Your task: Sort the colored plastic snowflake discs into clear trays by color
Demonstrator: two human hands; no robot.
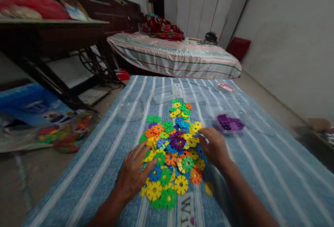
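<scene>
A loose heap of notched plastic snowflake discs in yellow, green, orange, blue and purple lies on the cloth, with a purple disc [178, 142] near its middle. My left hand [133, 171] rests at the heap's left edge, fingers spread over yellow and green discs and holding nothing. At the right edge, my right hand [214, 146] has thumb and fingers closed on a blue disc [203, 137], seen nearly edge-on and partly hidden by the fingers. A single yellow disc [209, 188] lies apart below the right hand.
Purple discs fill a clear plastic box [231, 131] to the right. Other clear containers [164, 96] stand behind the heap, and a small red-and-white box [225, 87] sits at the far right. A bag of colourful pieces [70, 135] is on the left, below a sewing-machine table [52, 25].
</scene>
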